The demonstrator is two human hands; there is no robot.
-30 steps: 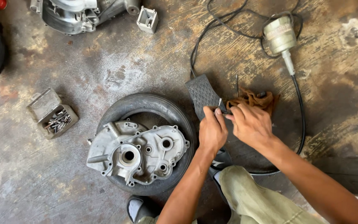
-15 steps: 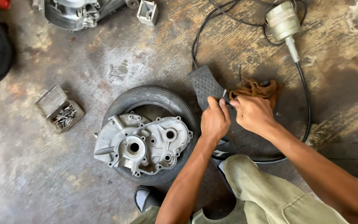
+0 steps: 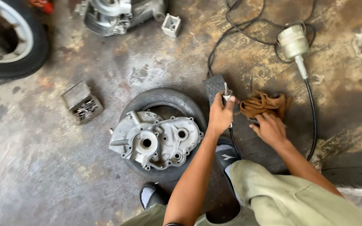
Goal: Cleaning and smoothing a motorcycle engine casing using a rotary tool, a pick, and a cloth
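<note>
My left hand is closed around the metal handpiece of a flexible-shaft grinder, its tip pointing away from me. The black shaft cable loops round to a pale motor unit on the floor. My right hand rests on the floor at the near edge of a brown rag, fingers on a small dark part I cannot identify. A grey aluminium engine casing lies on a small tyre just left of my left hand.
An open metal box of bolts sits on the stained concrete at the left. A wheel with tyre is at the top left, another engine part and a small block at the top. A tyre edge lies at the right.
Both hands were together at the rag. My left hand has now lifted the handpiece upright, and my right hand has dropped to the near edge of the rag.
</note>
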